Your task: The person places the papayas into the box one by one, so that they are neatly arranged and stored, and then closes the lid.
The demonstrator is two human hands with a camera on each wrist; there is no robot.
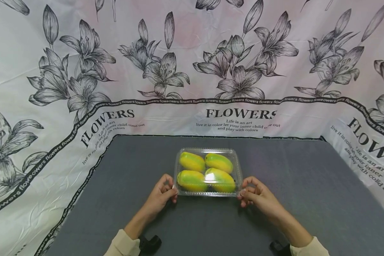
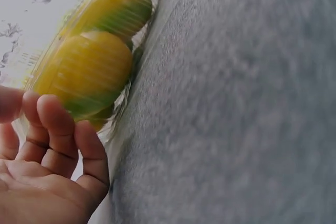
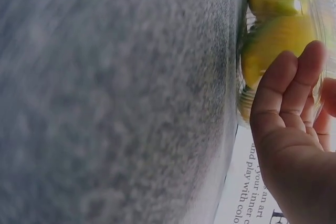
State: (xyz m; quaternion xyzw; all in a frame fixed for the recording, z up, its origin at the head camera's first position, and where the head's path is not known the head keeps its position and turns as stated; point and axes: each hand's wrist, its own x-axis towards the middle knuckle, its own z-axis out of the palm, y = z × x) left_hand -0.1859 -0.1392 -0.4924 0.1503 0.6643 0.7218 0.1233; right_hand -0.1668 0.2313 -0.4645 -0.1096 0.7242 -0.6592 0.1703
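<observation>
A clear plastic clamshell box [image 1: 208,194] sits on the grey table with its lid down. Through the lid show several yellow-green mangoes [image 1: 192,180], lying in two rows. My left hand [image 1: 162,193] pinches the box's near left corner between thumb and fingers. At the near right corner, my right hand [image 1: 257,195] grips the rim in the same way. The left wrist view shows curled fingertips [image 2: 50,106] right at the box's ribbed side. In the right wrist view, fingers [image 3: 278,82] overlap the box wall in front of a mango [image 3: 278,45].
Grey cloth covers the table [image 1: 131,163]. White fabric printed with flowers and lettering [image 1: 241,113] hangs behind it and along both sides. Dark straps [image 1: 150,244] show at both wrists beside pale sleeves [image 1: 123,245].
</observation>
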